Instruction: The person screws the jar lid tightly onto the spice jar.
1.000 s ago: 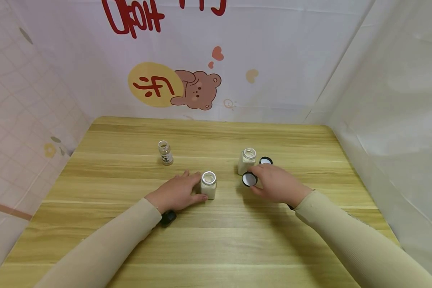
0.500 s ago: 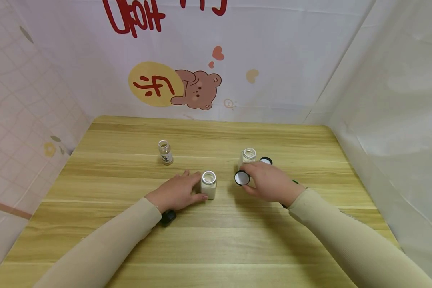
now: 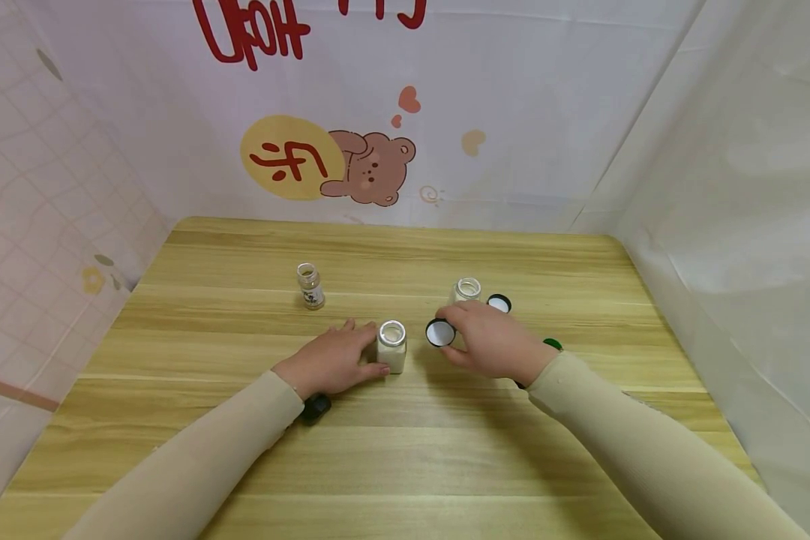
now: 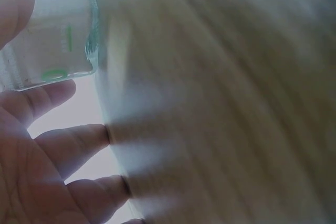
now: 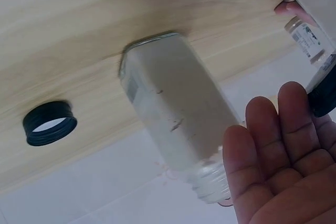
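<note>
We pinch a lid (image 3: 440, 333) between the thumb and fingers of our right hand (image 3: 496, 341), just right of the front jar (image 3: 391, 356), its white inside tilted up toward the head camera. Our left hand (image 3: 331, 364) holds that jar low between thumb and forefinger, the other fingers spread; it stands upright and uncapped on the table (image 3: 391, 465). This hold looks light to us, so a sideways bump from the lid could tip the jar and spill its pale filling. Brought to the mouth white side up, the lid would not seat. The back jar (image 3: 469, 291), also uncapped, stands just behind our right hand; we cannot tell whether they touch, and a backward swing could topple it or push away the spare lid (image 3: 499, 304) beside it.
</note>
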Available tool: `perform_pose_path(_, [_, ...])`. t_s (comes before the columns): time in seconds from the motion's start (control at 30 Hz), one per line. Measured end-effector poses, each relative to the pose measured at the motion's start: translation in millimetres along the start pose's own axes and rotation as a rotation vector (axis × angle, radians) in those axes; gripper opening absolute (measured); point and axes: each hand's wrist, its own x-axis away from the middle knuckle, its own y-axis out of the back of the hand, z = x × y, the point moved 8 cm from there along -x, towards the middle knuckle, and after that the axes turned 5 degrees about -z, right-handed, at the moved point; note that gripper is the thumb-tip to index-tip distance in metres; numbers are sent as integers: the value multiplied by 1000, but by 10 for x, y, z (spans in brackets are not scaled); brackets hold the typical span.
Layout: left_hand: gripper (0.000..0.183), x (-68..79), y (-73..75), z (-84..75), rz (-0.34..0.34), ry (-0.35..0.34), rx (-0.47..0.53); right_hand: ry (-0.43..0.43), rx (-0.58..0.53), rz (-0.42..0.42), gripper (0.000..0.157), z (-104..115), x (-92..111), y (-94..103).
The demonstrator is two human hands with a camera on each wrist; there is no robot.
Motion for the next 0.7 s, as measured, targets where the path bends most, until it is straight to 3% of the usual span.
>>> perform_pose_path(0.7, [69, -3, 18, -25, -9, -5, -2, 8, -29, 41, 41, 149, -136, -24])
